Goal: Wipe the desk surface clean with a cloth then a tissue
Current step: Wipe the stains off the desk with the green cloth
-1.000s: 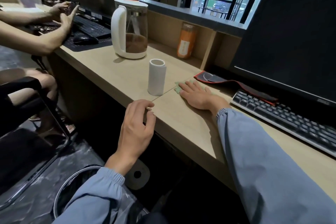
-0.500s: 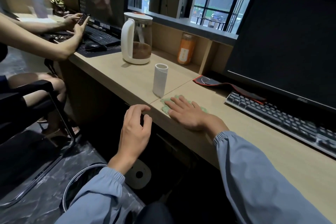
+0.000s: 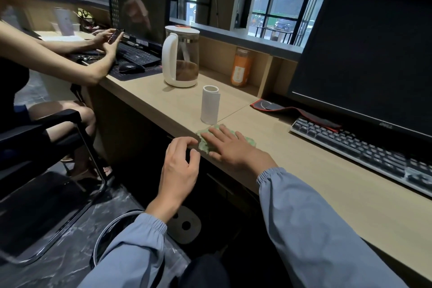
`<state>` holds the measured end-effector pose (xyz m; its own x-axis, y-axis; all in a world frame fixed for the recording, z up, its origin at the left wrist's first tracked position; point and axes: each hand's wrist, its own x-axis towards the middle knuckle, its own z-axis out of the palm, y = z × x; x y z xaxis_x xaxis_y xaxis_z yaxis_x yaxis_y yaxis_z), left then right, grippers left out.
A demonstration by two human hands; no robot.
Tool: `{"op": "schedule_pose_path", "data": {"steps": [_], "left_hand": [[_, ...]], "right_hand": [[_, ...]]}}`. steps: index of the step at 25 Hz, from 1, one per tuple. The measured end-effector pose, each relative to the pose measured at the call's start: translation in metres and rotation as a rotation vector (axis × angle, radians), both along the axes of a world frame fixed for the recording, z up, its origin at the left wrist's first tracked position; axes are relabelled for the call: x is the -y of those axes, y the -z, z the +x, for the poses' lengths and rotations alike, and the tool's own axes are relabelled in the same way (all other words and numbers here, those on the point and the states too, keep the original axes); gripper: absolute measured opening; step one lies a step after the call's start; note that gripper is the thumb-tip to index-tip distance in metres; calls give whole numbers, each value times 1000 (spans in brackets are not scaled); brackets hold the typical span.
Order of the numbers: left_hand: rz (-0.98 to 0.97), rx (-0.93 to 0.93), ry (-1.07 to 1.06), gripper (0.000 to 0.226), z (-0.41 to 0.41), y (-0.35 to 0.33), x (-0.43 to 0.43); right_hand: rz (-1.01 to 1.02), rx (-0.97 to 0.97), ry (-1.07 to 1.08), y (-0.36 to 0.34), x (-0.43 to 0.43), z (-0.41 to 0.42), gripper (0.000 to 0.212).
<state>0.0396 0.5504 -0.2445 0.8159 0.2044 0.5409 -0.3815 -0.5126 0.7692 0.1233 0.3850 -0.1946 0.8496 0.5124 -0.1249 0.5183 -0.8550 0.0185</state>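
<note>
Two hands work: right hand (image 3: 230, 147) lies flat, fingers spread, on crumpled green cloth (image 3: 203, 145), now nearer the wood-grain counter (image 3: 327, 170) edge; left hand (image 3: 180, 166) hovers half-curled, empty.

Two monitors (image 3: 364, 54), two keyboards (image 3: 364, 154), one kettle (image 3: 181, 56).
</note>
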Motion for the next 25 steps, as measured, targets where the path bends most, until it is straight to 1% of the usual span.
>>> {"op": "schedule_pose_path", "data": {"steps": [2,4,7,11,14,18,21,25], "left_hand": [[-6,-8,0,18,-1,2,5],[10,-24,14,19,-3,3,15],[26,-36,68,18,-10,2,39],[127,33,178,19,-24,-1,88],[229,82,291,20,-43,-4,135],[334,187,452,26,-73,-11,197],[382,254,575,24,-100,-21,246],[443,289,698,19,-129,-29,299]], "right_hand": [[-26,48,-17,1,3,-6,70],[-24,51,-7,2,16,-19,76],[-3,99,24,6,52,-49,76],[7,180,119,13,108,-108,76],[-1,209,194,11,160,-160,71],[-23,195,307,8,233,-229,71],[-49,174,424,6,288,-284,71],[-60,154,590,6,355,-355,72]]}}
